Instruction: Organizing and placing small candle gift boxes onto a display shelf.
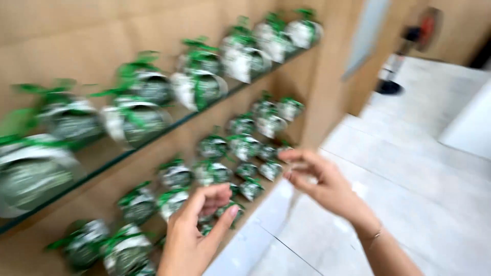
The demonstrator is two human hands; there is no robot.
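A tan, cardboard-coloured wall [76,30] fills the left and upper part of the view, running away toward the upper right. To the right lies a pale tiled floor [409,179], with a standing fan [417,36] with a dark base far off in the top right corner.

Two glass shelves are fixed to the wall. The upper shelf [153,138] slants from lower left to upper right and carries a row of round packages [135,120], each wrapped in clear film over a green and white body, banded with a pale paper strip and topped with a green ribbon bow. The nearest ones at the left are largest in view and most smeared; the far ones near the top, such as the last package [304,31], are small and close together. Below, a lower row of the same green and white packages [212,148] sits in pairs, sloping down toward the bottom left corner, where two more packages [125,250] are cut by the frame edge. The whole picture is motion-blurred, so any marks on the paper bands cannot be made out.

The right hand [319,184] is raised in front of the lower row, its fingers loosely curled with thumb and forefinger close together; it seems to hold nothing, though the blur leaves this unsure. A thin bracelet [377,234] circles its wrist. The left hand [197,232] rises from the bottom edge, fingers half curled and apart from the thumb, empty, just before a small package [230,210] on the lower row.
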